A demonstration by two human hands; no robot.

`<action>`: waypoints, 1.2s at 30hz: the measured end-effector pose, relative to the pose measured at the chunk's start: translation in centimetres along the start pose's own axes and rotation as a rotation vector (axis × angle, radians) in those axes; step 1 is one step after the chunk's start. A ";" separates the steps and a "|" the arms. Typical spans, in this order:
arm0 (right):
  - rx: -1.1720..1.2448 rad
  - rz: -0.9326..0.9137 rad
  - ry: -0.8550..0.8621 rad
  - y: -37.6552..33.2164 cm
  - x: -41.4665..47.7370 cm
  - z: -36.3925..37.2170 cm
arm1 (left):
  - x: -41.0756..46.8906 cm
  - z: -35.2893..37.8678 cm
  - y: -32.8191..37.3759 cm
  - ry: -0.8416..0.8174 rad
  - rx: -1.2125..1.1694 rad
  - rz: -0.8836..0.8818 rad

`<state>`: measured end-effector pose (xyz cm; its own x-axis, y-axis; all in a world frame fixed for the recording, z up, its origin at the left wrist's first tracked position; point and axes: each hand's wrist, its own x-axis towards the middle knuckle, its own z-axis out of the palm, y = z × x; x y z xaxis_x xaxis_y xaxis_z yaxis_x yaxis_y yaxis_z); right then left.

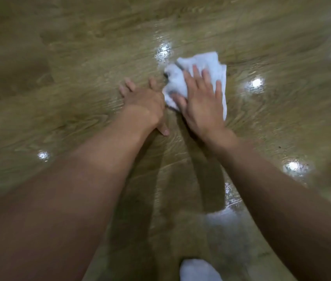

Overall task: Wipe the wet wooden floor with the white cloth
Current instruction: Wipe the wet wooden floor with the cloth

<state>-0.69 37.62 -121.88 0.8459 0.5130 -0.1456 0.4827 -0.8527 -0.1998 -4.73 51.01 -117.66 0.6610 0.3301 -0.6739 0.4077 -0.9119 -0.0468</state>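
Soggy white cloth (198,66) sits bunched on the floor (79,57), right hand (201,102) pressing flat on it, left hand (144,102) braced beside. Soft, floppy, probably heavy wet; palm the middle.

An indoor room, probably a home — the wooden floor (79,110) is laid in wood-grain planks with visible seams. Its glossy wet surface carries round light reflections (256,83).
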 end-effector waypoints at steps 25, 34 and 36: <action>0.057 0.079 -0.006 10.3 3.2 -2.4 | 1.3 -1.1 1.8 -0.159 -0.235 -0.072; 0.158 0.229 0.035 7.5 -4.1 -1.6 | 0.7 -0.9 1.6 -0.089 -0.241 -0.033; 0.134 0.116 0.004 7.7 -7.7 -1.2 | 0.9 -0.7 1.7 -0.080 -0.249 -0.039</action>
<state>-3.18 26.96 -121.19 0.8951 0.4115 -0.1717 0.3477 -0.8853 -0.3090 -2.99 49.96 -117.83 0.5942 0.3341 -0.7317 0.5805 -0.8078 0.1026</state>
